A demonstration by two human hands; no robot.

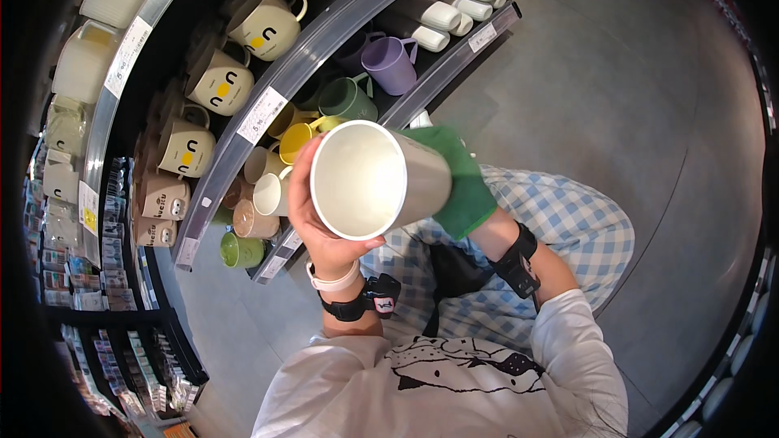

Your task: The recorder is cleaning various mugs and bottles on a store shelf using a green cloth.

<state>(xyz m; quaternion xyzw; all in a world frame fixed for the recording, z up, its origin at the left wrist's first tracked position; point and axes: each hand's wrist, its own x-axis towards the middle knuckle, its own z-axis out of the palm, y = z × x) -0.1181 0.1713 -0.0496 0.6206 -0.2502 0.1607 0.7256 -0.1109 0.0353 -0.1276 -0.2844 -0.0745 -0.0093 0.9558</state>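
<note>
A tall tumbler (426, 178), white inside and greyish outside, sits between the two hands above the person's lap, its mouth turned up toward the camera and its base tilted off to 3 o'clock. The left hand (324, 242) grips it near the mouth: the fingers (299, 186) are spread wide around the wall at 9 o'clock, and the thumb lies just below the rim at 6 o'clock. At the tumbler's 3 o'clock, by the base end, the right hand is covered by a green cloth (465, 182), so how its fingers are bent I cannot tell. Taking the tumbler as the clock's centre, a purple mug (389, 66) stands on the shelf (442, 85) at 12 o'clock, a dark green mug (345, 100) slightly short of 12, a yellow mug (296, 144) at 10, a small white mug (268, 195) at 9 and a light green cup (240, 251) at 8. White-ended cylinders (466, 12) lie stacked at 1 o'clock.
</note>
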